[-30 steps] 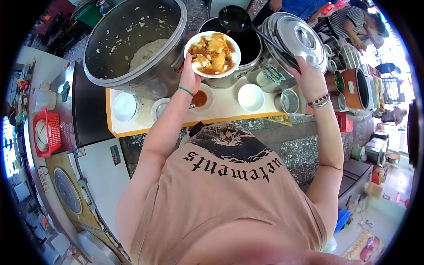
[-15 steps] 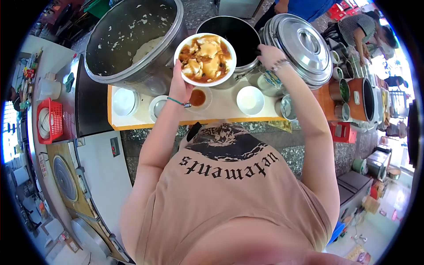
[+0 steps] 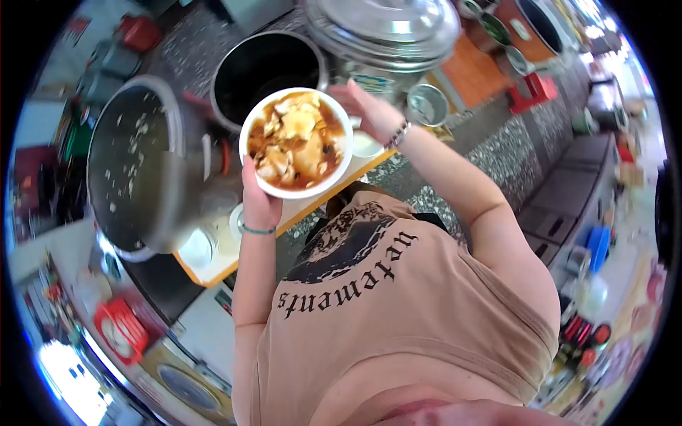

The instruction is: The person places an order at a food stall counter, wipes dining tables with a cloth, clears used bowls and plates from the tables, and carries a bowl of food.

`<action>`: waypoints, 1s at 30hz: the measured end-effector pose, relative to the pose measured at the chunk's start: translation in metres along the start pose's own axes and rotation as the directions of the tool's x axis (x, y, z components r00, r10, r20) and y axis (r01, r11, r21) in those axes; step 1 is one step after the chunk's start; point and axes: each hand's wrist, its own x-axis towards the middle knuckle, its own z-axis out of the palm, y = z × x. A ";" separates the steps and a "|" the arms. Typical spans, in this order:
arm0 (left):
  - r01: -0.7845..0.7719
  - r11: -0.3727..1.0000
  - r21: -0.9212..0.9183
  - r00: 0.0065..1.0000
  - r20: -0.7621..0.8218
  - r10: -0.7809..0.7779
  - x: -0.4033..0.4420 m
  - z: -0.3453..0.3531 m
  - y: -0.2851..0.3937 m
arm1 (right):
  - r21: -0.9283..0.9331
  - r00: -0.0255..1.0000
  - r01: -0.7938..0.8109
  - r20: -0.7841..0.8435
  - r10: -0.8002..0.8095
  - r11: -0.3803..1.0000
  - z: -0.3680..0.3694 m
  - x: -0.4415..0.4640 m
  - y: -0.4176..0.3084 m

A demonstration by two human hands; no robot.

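Note:
My left hand (image 3: 261,197) grips the left side of a white bowl (image 3: 347,151), with the thumb at the rim. Inside the bowl lie pale, soft pieces like tofu pudding (image 3: 297,124) in brown syrup. My right hand (image 3: 371,113) is beside the bowl's right rim, fingers stretched out and slightly blurred; whether it touches the rim I cannot tell. Behind the bowl stands a deep dark pot (image 3: 266,53), open at the top. To the right of that pot is a large metal pot with a shiny lid (image 3: 383,21).
At left, a large steel pot (image 3: 135,163) has white bits stuck inside. White dishes (image 3: 197,250) stand on the orange-edged counter (image 3: 213,280). A metal cup (image 3: 428,105) sits right of my right hand. A red basket (image 3: 121,330) is at lower left.
My right hand has come away from the dark pot's rim to the bowl's right side. The bowl, in my left hand, is nearer my body. The view has turned.

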 end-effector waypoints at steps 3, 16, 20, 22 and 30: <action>0.085 0.995 0.060 0.996 0.029 -0.087 0.019 0.035 -0.020 | 0.286 0.996 -0.032 0.088 0.007 0.958 -0.010 -0.058 -0.007; 0.359 0.919 0.161 0.874 0.287 -0.392 0.134 0.213 -0.193 | 0.437 0.972 0.233 -0.069 -0.226 0.869 -0.239 -0.161 -0.061; 0.381 0.901 0.206 0.874 0.237 -0.424 0.181 0.305 -0.270 | 0.392 0.972 0.234 -0.094 -0.214 0.890 -0.362 -0.170 -0.105; 0.408 0.904 0.127 0.875 0.229 -0.427 0.249 0.387 -0.334 | 0.379 0.966 0.255 -0.069 -0.247 0.890 -0.484 -0.158 -0.150; 0.392 0.920 -0.010 0.906 0.182 -0.383 0.423 0.471 -0.447 | 0.445 0.968 0.251 -0.095 -0.234 0.860 -0.693 -0.045 -0.166</action>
